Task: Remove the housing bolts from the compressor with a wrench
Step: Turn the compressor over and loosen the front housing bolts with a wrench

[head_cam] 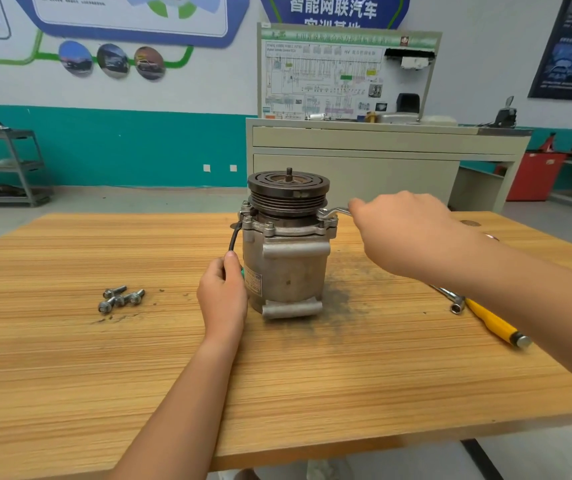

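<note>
**Wooden bench, compressor standing up, wrench on the right flange ear**

Striped wooden table (277, 393) fills the near part of the view, both bare forearms reaching in from 6 o'clock. I'm using the compressor (286, 268) as the middle of the dial, 12 being away from the person.

Down at 4 o'clock there's a yellow-handled tool (495, 323) lying flat, with a small socket wrench (454, 301) just above it, partly hidden under the right forearm.

Left hand (222, 296) is at 8 o'clock, wrapped onto the left side of the compressor, thumb pointing up beside the black cable (234, 237). Out at 9 o'clock, well apart from it, four loose bolts (121, 297) lie in a little cluster. A dark grime smudge (340, 299) spreads over the wood at 4 o'clock, right by the base.

The compressor itself stands upright mid-table, pulley (288, 192) on top. You can see flange bolts (269, 225) seated along the front and left of the housing flange.

Right hand (405, 233) is at 2 o'clock, fingers closed round the handle of the wrench (338, 212). Its far end sits on the flange ear at 3 o'clock; I can't see the bolt head under it.

Behind, at 12 to 1 o'clock, a beige cabinet (381, 154) carries a wiring diagram board (340, 74). Metal shelf rack (4, 168) at 10 o'clock, red cabinet (533, 174) at 2 o'clock, teal wall band (121, 147) behind.
</note>
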